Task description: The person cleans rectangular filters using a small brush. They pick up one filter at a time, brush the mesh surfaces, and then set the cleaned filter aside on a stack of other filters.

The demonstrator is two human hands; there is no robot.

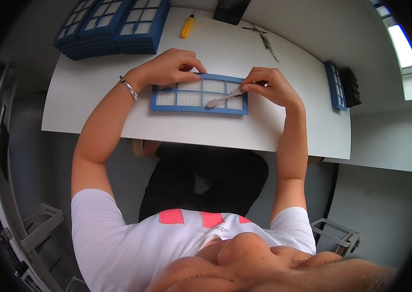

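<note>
A flat air filter (188,99) with a blue frame and white pleated cells lies on the white table in front of me. My left hand (171,67) rests at its far left edge, thumb and forefinger closed on the frame. Over the filter's right part, my right hand (266,83) pinches the thin end of a pale spoon-shaped tool (214,102). The tool's rounded end points left and lies over the near cells. Whether it presses on the pleats I cannot tell.
Stacks of blue-framed filters (137,30) stand at the far left of the white table (94,92). Beyond my hands lie a yellow-handled tool (187,27), a black object (231,10) and dark thin strips (265,41). Another filter (335,85) stands at the right edge beside black parts (350,87).
</note>
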